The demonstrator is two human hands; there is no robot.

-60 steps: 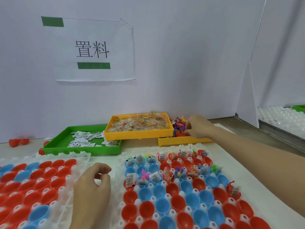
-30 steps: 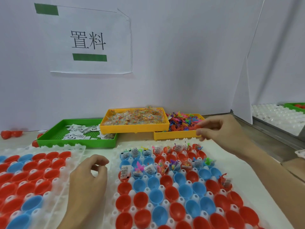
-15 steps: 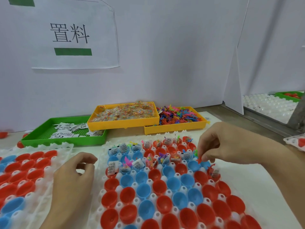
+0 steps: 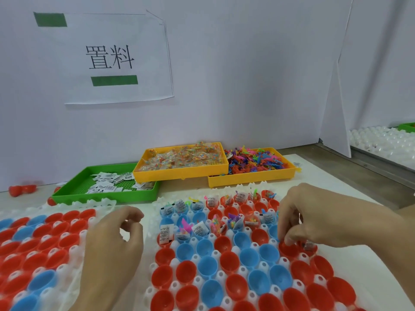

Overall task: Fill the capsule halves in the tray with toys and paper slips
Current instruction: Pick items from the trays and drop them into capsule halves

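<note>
A white tray (image 4: pixel 219 274) in front of me holds red and blue capsule halves; its two far rows carry paper slips and small toys, the nearer rows are bare. My right hand (image 4: pixel 314 221) hovers over the tray's right side. Its fingertips are curled together and dip into a red capsule half (image 4: pixel 289 249), pinching a small toy that the fingers mostly hide. My left hand (image 4: pixel 114 245) rests between the two trays, loosely curled, with nothing in it.
A second tray of capsule halves (image 4: pixel 71 250) lies at the left. Behind stand a green tray (image 4: pixel 101 197) of paper slips (image 4: pixel 110 182), a yellow tray (image 4: pixel 179 172) of wrapped sweets and a yellow tray (image 4: pixel 251 179) of coloured toys (image 4: pixel 253 162). A white partition wall closes the back.
My right hand left the toy tray at the back, came down toward me with a small toy and lowered its fingertips into a red half. The left hand stayed put.
</note>
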